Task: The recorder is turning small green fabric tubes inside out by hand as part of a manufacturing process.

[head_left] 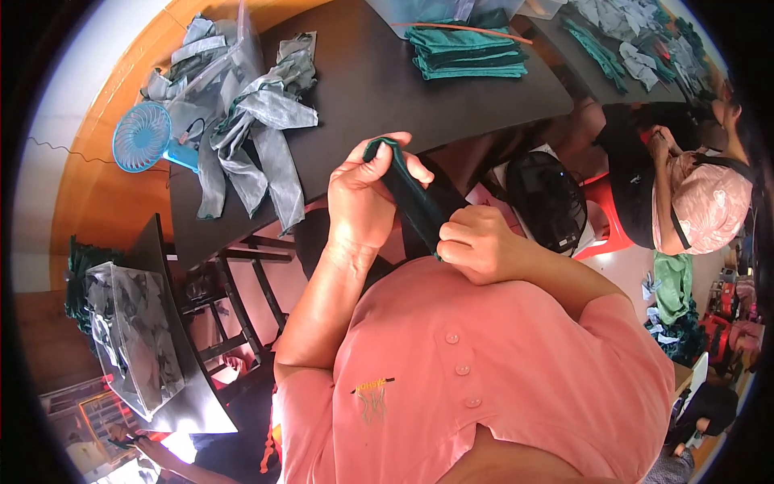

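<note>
A dark green fabric strip stretches at a slant between my two hands, in front of my chest. My left hand grips its upper end, with the thumb pressed on the cloth and the fingers curled behind. Lower and to the right, my right hand is closed in a fist round the other end. Long grey-green fabric strips lie in a loose heap on the dark table, left of my left hand, some hanging over the edge. A neat stack of folded green cloth pieces lies at the table's far side.
A small blue fan stands at the table's left edge. Clear plastic bins, one at far left, hold more cloth. A dark bag and a red stool are to the right, where another person sits. Another person's arm shows at lower left.
</note>
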Demonstrator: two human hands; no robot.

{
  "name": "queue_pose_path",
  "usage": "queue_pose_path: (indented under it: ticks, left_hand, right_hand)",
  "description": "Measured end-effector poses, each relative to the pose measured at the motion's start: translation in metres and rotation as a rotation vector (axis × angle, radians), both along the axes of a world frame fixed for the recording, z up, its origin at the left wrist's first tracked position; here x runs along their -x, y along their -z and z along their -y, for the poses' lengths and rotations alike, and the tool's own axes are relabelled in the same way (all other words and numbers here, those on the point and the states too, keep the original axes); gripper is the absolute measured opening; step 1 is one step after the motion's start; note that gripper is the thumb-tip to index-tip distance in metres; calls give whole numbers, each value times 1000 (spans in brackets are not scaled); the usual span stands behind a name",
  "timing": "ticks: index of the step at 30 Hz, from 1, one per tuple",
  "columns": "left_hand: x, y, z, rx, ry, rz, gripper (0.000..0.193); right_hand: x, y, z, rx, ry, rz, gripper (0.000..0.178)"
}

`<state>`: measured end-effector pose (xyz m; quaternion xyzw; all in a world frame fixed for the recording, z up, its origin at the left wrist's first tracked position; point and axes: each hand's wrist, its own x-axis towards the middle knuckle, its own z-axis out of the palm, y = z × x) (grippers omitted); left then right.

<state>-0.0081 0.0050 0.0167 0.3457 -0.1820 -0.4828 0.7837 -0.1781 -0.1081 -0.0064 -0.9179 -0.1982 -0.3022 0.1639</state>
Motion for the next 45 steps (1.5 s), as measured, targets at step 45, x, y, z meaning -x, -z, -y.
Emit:
queue_pose_path:
  ticks: [45]
  left_hand:
    - [-3,-43,-21,-373,-43,1247,25]
  right_hand:
    - [-39,-5,34,-1326,-225,-746,31]
